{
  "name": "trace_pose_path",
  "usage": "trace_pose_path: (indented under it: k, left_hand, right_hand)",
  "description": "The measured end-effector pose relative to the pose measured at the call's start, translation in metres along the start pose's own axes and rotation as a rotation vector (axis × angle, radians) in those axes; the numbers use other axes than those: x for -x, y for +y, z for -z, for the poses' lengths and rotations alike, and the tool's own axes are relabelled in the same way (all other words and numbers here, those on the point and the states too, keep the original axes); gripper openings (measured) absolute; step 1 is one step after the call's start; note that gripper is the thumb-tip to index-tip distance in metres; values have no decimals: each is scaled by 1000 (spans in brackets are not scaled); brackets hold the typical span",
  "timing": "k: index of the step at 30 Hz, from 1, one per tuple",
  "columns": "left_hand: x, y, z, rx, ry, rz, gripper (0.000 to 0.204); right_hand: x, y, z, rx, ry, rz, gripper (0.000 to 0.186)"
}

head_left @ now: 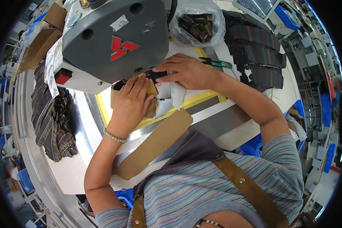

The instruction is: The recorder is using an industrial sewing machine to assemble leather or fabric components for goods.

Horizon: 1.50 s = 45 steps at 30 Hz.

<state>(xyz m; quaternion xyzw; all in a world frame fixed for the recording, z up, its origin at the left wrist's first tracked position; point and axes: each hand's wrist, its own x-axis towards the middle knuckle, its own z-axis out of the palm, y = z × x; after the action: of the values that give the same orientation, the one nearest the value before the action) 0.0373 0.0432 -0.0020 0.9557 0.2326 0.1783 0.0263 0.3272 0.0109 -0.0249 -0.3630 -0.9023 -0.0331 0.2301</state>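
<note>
Beneath the grey machine head (pixel 102 45), both hands are at a small dark strip of fabric (pixel 155 75) with a yellowish part. My left hand (pixel 130 102) lies on the near left side of the work, fingers stretched forward and thumb apart. Folded brown material (pixel 152 109) shows beside its palm. From the right, my right hand (pixel 193 72) has its thumb and forefinger closed on the dark strip. A white curved piece (pixel 177 95) stands below the right fingers. The spot under the machine head is partly hidden by the head and my fingers.
Green-handled thread snips (pixel 218 63) lie right of my right hand. Dark striped fabric pieces are piled at left (pixel 53 117) and right (pixel 256 53). A clear bag (pixel 197 28) holds brown pieces. A long tan cardboard strip (pixel 155 144) lies nearest me, and a cardboard box (pixel 41 41) stands far left.
</note>
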Motion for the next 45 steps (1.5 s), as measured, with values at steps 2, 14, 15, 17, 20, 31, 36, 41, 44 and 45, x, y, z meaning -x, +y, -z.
trace_pose_path:
  k: [2, 14, 15, 17, 20, 31, 36, 41, 44, 45]
  left_hand:
    - [-1, -1, -1, -24, -11, -1, 54]
    - [-5, -31, -10, -33, 6, 60, 44]
    - [-5, -30, -8, -32, 4, 57, 44]
    - [-6, -27, -4, -19, 19, 69, 43]
    - [-1, -31, -2, -37, -43, 225, 43]
    - [-2, -27, 4, 11, -8, 155, 45]
    - [-6, -20, 2, -20, -4, 144, 43]
    - [6, -10, 1, 29, 65, 38, 46]
    - [9, -2, 3, 117, 85, 103, 42]
    - [8, 1, 3, 113, 81, 102, 42]
  right_hand:
    - [-1, 2, 1, 6, -1, 0, 36]
    - [-15, 25, -4, 59, 15, 16, 31]
    - [-14, 24, -5, 50, 35, 10, 31]
    - [-11, 24, -5, 40, 56, 1, 30]
    - [-12, 24, 3, 170, 227, 0, 28]
    - [-31, -144, 147, -1233, 498, 384, 15]
    - [-47, -181, 138, -1309, 646, 471, 42]
    - [-40, -192, 114, -1273, 883, 475, 47]
    - [-26, -164, 142, -1267, 501, 388, 13]
    - [-23, -152, 146, -1188, 409, 372, 14]
